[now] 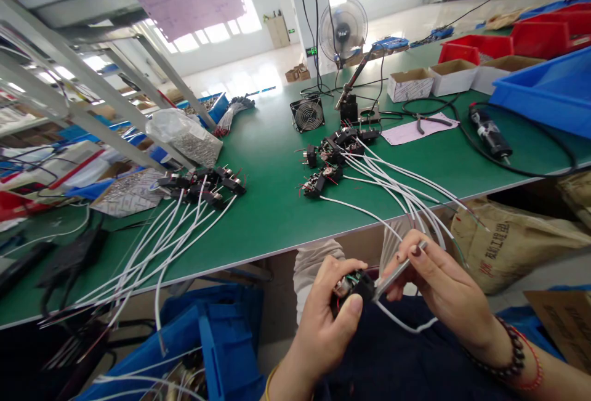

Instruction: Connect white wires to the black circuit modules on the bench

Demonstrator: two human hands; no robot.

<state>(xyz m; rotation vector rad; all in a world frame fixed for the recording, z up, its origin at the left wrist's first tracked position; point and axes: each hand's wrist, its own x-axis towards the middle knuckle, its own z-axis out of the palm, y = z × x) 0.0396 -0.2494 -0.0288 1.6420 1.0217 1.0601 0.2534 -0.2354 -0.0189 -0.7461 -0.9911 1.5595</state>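
Note:
Above my lap, my left hand [333,315] is closed around a small black plastic component [364,286] with a metal part and green and red wires inside. A white cable [399,322] runs out of it toward the right. My right hand [438,287] pinches slim silver tweezers [401,270], whose tip meets the component's right side; the exact contact is too small to make out. On the bench beyond lie similar black components [332,151] with white cables trailing over the front edge. Another pile of such components [207,184] lies to the left.
On the green bench [268,142] stand a small black fan [308,114] and a soldering iron [354,81]. To the right are pliers [431,122], an electric screwdriver [490,133], white boxes [410,85] and a blue bin [547,90]. A blue crate [231,342] sits below left.

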